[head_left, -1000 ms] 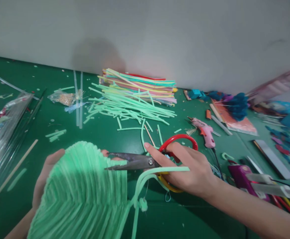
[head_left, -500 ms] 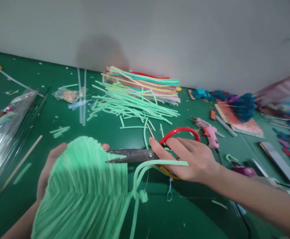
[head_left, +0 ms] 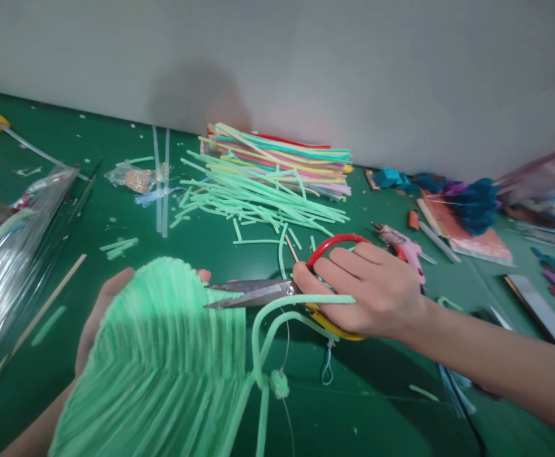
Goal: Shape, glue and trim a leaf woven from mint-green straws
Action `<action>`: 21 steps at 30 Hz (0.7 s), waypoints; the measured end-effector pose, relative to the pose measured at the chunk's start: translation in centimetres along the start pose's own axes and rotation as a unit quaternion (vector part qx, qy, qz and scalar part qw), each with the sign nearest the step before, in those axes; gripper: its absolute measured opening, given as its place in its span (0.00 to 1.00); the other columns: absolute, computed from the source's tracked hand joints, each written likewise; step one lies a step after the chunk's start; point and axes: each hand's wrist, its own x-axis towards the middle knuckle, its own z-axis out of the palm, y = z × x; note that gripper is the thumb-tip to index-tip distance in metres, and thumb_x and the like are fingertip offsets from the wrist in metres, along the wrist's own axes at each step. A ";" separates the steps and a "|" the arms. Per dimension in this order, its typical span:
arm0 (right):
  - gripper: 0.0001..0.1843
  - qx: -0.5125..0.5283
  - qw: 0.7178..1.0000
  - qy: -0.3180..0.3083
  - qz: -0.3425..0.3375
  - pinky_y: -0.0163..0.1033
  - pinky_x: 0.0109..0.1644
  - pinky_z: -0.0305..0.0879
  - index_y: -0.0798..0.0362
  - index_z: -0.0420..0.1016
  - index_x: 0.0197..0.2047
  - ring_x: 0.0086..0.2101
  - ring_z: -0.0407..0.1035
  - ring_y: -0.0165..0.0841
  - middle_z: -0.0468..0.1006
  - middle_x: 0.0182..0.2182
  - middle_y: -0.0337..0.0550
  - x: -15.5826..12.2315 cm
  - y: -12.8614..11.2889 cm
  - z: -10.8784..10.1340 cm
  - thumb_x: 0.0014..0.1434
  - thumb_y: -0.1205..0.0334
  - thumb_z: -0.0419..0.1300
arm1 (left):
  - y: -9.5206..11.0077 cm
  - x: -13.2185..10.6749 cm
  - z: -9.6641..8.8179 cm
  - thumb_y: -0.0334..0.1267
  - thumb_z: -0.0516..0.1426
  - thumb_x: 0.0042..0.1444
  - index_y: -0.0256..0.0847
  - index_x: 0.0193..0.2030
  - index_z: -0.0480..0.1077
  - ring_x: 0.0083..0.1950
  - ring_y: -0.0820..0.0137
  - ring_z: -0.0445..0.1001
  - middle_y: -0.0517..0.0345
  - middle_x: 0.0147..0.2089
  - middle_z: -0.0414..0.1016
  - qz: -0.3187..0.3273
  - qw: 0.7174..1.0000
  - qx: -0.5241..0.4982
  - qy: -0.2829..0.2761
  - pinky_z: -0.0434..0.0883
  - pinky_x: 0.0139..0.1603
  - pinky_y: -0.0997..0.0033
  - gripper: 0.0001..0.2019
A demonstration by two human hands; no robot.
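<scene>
My left hand [head_left: 99, 317] holds a large light-green leaf shape [head_left: 163, 362] made of fuzzy pipe cleaners, gripping it from behind; a thumb and a fingertip show at its upper edge. My right hand [head_left: 377, 289] grips scissors [head_left: 277, 292] with one red and one yellow handle. The steel blades lie almost together with their tips at the leaf's upper right edge. A green pipe-cleaner stem [head_left: 277, 317] curves under the scissors from a knot [head_left: 277, 383] at the leaf's base.
On the green table lie a heap of loose green pipe cleaners [head_left: 253, 203], a multicoloured stack [head_left: 281, 162] by the wall, a pink glue gun [head_left: 403, 244], a clear plastic packet [head_left: 11, 247] at left, a wooden stick [head_left: 44, 304] and blue craft scraps [head_left: 467, 200] at right.
The scissor blades have closed slightly and my right hand has shifted a little to the right. The leaf stays in my left hand.
</scene>
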 end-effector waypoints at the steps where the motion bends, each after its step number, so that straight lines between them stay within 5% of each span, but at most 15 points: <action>1: 0.03 0.005 1.000 -0.005 0.004 0.39 0.27 0.49 0.54 0.77 0.34 0.23 0.58 0.29 0.69 0.19 0.35 -0.1 0.0 0.0 0.60 0.68 0.63 | 0.0 0.0 0.0 0.56 0.50 0.60 0.36 0.60 0.72 0.57 0.58 0.77 0.48 0.57 0.79 0.001 1.000 -0.001 0.005 0.65 0.64 0.57 0.30; 7: 0.08 0.063 0.998 -0.031 -0.003 0.38 0.28 0.52 0.55 0.74 0.30 0.22 0.62 0.28 0.70 0.19 0.36 -0.3 -0.2 -0.5 0.62 0.66 0.61 | -0.4 0.3 0.6 0.59 0.50 0.57 0.39 0.60 0.73 0.64 0.53 0.70 0.52 0.63 0.73 -0.008 1.000 -0.005 0.011 0.59 0.68 0.53 0.32; 12: 0.22 0.008 0.976 -0.141 0.164 0.38 0.26 0.49 0.54 0.71 0.28 0.19 0.63 0.31 0.70 0.17 0.38 -1.0 0.3 -0.1 0.66 0.46 0.55 | -0.9 0.0 1.5 0.63 0.51 0.53 0.43 0.56 0.76 0.63 0.54 0.71 0.51 0.62 0.74 -0.005 0.999 0.014 0.050 0.62 0.66 0.53 0.33; 15: 0.25 0.009 0.930 -0.243 0.276 0.37 0.24 0.44 0.55 0.72 0.33 0.19 0.66 0.34 0.72 0.18 0.41 -1.9 -0.1 1.1 0.65 0.40 0.53 | -0.9 -0.4 2.1 0.62 0.53 0.50 0.45 0.54 0.77 0.60 0.54 0.74 0.49 0.60 0.75 -0.014 0.995 0.031 0.098 0.66 0.63 0.52 0.31; 18: 0.21 0.088 0.859 -0.372 0.341 0.37 0.24 0.45 0.56 0.71 0.42 0.22 0.70 0.38 0.77 0.24 0.44 -2.4 -1.0 1.9 0.65 0.45 0.54 | -0.5 -0.5 2.6 0.58 0.56 0.50 0.48 0.50 0.80 0.58 0.54 0.76 0.52 0.55 0.79 -0.017 0.984 0.086 0.153 0.70 0.59 0.52 0.26; 21: 0.13 0.166 0.802 -0.466 0.334 0.38 0.27 0.54 0.58 0.70 0.46 0.30 0.74 0.40 0.79 0.35 0.51 -2.0 -1.1 1.4 0.61 0.59 0.61 | 0.1 -0.2 2.7 0.60 0.57 0.49 0.56 0.47 0.80 0.56 0.53 0.78 0.58 0.51 0.82 0.002 0.929 0.300 0.219 0.73 0.55 0.54 0.23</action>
